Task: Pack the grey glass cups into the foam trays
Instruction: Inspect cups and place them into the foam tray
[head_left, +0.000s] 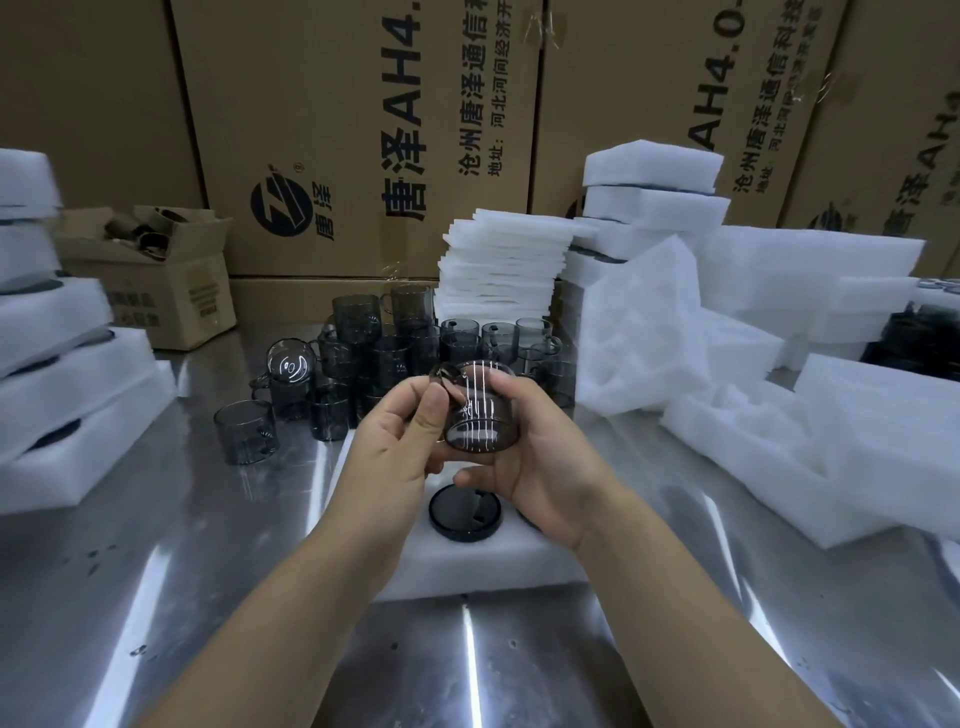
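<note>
2 hands share 1 grey glass cup (480, 410), held tilted just above the foam tray (467, 566). The left hand (395, 441) pinches the cup's handle between thumb and forefinger, its other fingers loosely curled. The right hand (545, 457) wraps the glass body — fingers over the far side, thumb underneath. Both forearms reach forward, wrists angled inward. Below, a seated cup (464, 512) fills 1 tray pocket — more loose cups (384, 343) cluster behind on the steel table (208, 597).
</note>
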